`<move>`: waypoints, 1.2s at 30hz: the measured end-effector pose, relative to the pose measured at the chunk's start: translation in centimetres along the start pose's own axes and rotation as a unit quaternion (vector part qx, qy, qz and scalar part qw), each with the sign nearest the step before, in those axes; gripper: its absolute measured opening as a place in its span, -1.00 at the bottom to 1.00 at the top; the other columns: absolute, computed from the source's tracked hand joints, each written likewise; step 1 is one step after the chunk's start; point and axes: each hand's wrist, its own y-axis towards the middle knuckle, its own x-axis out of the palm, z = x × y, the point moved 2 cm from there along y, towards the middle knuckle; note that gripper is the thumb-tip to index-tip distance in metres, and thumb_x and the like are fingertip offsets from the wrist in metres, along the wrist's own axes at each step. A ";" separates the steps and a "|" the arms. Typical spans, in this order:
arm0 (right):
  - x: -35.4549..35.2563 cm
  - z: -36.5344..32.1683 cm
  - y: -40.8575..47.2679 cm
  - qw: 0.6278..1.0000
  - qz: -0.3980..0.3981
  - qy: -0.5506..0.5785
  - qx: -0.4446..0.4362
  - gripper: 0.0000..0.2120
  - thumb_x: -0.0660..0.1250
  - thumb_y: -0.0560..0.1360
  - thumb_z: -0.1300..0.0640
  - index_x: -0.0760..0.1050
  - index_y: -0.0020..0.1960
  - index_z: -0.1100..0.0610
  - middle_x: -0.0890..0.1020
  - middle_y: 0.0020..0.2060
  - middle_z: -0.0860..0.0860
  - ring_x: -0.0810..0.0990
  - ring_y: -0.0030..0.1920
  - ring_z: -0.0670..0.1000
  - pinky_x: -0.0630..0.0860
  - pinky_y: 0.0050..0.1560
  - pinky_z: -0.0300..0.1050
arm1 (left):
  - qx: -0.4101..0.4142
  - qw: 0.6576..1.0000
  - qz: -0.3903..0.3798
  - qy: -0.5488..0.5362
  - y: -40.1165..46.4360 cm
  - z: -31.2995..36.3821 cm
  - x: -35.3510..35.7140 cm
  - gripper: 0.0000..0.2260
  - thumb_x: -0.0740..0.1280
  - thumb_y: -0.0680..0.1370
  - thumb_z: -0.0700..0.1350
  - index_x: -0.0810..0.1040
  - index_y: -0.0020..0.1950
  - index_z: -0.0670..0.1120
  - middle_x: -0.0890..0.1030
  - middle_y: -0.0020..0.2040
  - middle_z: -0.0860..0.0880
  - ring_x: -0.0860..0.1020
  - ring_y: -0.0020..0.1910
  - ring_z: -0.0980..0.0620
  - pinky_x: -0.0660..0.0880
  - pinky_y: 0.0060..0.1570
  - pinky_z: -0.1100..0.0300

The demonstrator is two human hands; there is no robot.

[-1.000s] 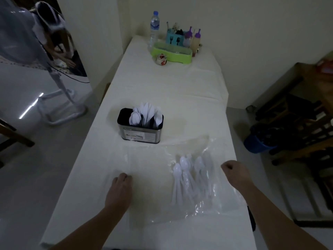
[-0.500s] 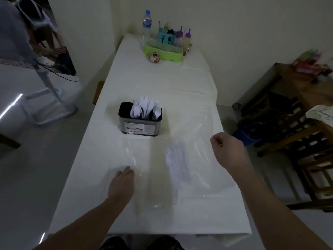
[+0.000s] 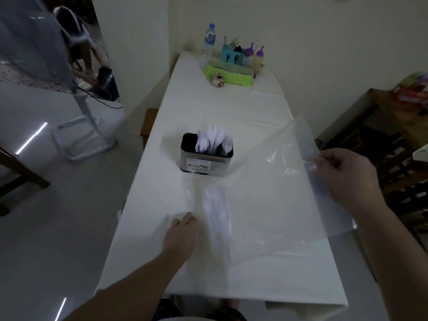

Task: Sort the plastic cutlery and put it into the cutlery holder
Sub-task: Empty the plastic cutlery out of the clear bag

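Moved: right hand point(image 3: 345, 174) has lifted the clear plastic bag point(image 3: 278, 181) higher, pinching its edge
Left hand point(image 3: 181, 232): flat, fingers straight, pressing bag to white table point(image 3: 231, 107)
White plastic cutlery point(image 3: 217, 216): blurred, inside bag

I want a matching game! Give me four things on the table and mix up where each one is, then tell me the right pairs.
Things:
1. water bottle
2. cutlery holder
3. clear plastic bag
4. loose white cutlery

Places or states:
A. lifted at one edge by the right hand
B. lying on the table beside the left hand
C. standing at the far end, near the wall
D. in the middle of the table, with white cutlery standing in it

Pairs: 1-C, 2-D, 3-A, 4-B
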 end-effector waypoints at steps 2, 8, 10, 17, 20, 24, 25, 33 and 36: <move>-0.5 -0.5 0.1 1.000 0.007 0.026 0.003 -0.84 0.33 0.55 0.02 0.64 0.00 0.05 0.63 -0.27 -0.05 0.56 -0.25 -0.03 0.39 -0.18 -0.16 | 0.002 1.000 0.012 -0.023 -0.1 -0.1 0.0 -0.64 0.12 0.64 -0.18 0.42 0.43 -0.06 0.31 0.54 0.00 0.42 0.30 -0.20 0.45 0.24 0.03; -0.3 -1.0 0.3 0.997 0.015 0.076 0.002 -0.81 0.35 0.53 -0.02 0.65 0.03 0.06 0.64 -0.33 -0.05 0.55 -0.34 -0.03 0.48 -0.19 -0.10 | 0.002 0.998 0.025 -0.057 -0.2 -0.4 -0.2 -0.63 0.12 0.64 -0.19 0.41 0.45 -0.08 0.34 0.52 -0.01 0.41 0.31 -0.21 0.44 0.26 0.02; -0.3 -1.1 0.5 0.997 0.017 0.078 0.004 -0.80 0.36 0.53 -0.02 0.65 0.03 0.06 0.64 -0.32 -0.05 0.56 -0.34 -0.03 0.50 -0.18 -0.10 | -0.001 0.998 0.027 -0.064 -0.3 -0.4 -0.2 -0.62 0.13 0.63 -0.19 0.40 0.45 -0.08 0.34 0.52 -0.01 0.42 0.30 -0.20 0.44 0.27 0.03; 0.4 -0.3 0.7 0.999 0.005 0.030 0.025 -0.80 0.31 0.56 -0.01 0.63 0.09 0.04 0.62 -0.22 -0.09 0.56 -0.21 -0.06 0.56 -0.05 -0.03 | -0.020 0.998 0.019 -0.053 -0.4 0.3 -1.0 -0.62 0.12 0.61 -0.21 0.40 0.43 -0.05 0.31 0.53 0.00 0.37 0.36 -0.14 0.40 0.30 0.07; 1.0 0.9 1.3 0.999 -0.001 -0.025 0.031 -0.79 0.29 0.58 0.01 0.61 0.10 0.08 0.60 -0.19 -0.03 0.56 -0.18 -0.01 0.60 0.02 0.12 | -0.020 0.999 0.014 -0.045 -0.4 0.3 -0.9 -0.66 0.15 0.60 -0.21 0.44 0.36 -0.02 0.33 0.51 0.00 0.39 0.33 -0.14 0.41 0.26 0.08; 2.4 3.2 2.0 0.995 -0.018 -0.086 0.037 -0.79 0.28 0.59 0.04 0.62 0.05 0.13 0.66 -0.13 0.10 0.60 -0.15 0.11 0.58 0.00 0.07 | -0.033 0.999 -0.002 -0.012 -0.3 0.7 -1.1 -0.68 0.09 0.65 -0.17 0.42 0.38 0.01 0.27 0.55 0.00 0.35 0.39 -0.16 0.38 0.30 0.06; 2.7 3.7 2.2 0.994 -0.017 -0.100 0.038 -0.79 0.28 0.58 0.05 0.62 0.04 0.15 0.67 -0.11 0.12 0.61 -0.12 0.14 0.56 0.02 0.05 | -0.032 0.999 0.001 -0.001 -0.3 0.8 -1.1 -0.67 0.08 0.66 -0.17 0.41 0.39 0.00 0.26 0.55 0.00 0.35 0.40 -0.16 0.36 0.31 0.06; 4.0 5.8 3.2 0.990 -0.025 -0.135 0.039 -0.77 0.24 0.59 0.03 0.58 -0.01 0.17 0.65 -0.16 0.10 0.60 -0.12 0.13 0.58 0.00 0.07 | -0.027 0.999 0.018 -0.028 0.2 0.2 0.1 -0.68 0.13 0.62 -0.16 0.47 0.35 -0.01 0.34 0.52 0.02 0.42 0.31 -0.17 0.45 0.21 0.02; 4.5 6.1 3.3 0.982 -0.028 -0.187 0.027 -0.76 0.22 0.61 0.04 0.56 0.07 0.18 0.65 -0.09 0.10 0.62 -0.08 0.12 0.60 0.01 0.04 | -0.026 0.998 0.041 -0.044 0.3 0.0 0.2 -0.73 0.22 0.58 -0.20 0.57 0.24 -0.05 0.47 0.43 -0.03 0.49 0.21 -0.22 0.52 0.12 -0.01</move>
